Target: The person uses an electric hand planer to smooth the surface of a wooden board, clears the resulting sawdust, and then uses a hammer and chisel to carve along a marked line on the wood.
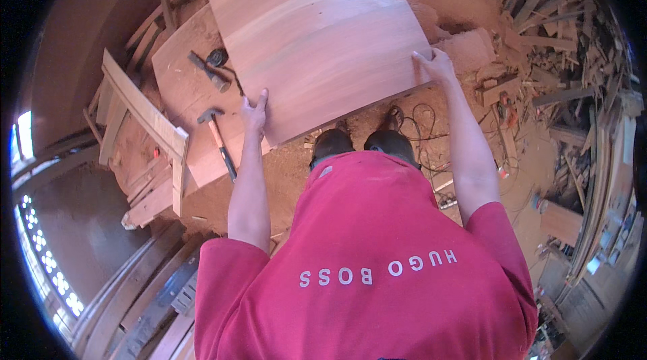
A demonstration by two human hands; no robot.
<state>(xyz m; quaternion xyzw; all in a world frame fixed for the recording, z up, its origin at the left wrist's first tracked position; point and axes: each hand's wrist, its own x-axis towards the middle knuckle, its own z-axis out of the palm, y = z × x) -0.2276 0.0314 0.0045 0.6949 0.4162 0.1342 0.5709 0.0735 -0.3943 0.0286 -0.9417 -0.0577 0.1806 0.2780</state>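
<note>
A wide, smooth wooden panel with pale and reddish grain spreads out in front of me. My left hand grips its near left edge, thumb on the top face and the other fingers mostly out of sight. At the near right corner my right hand is closed on the panel too, its thumb lying over the upper face. Just left of my left hand, a claw hammer with a wood and black handle rests on a second board, which the panel partly covers.
A dark stick-like tool and a round black object lie on that board. Left of it stands a jointed wooden frame. Cables trail over the sawdust floor near my feet. Scrap wood is heaped at the right; planks lie lower left.
</note>
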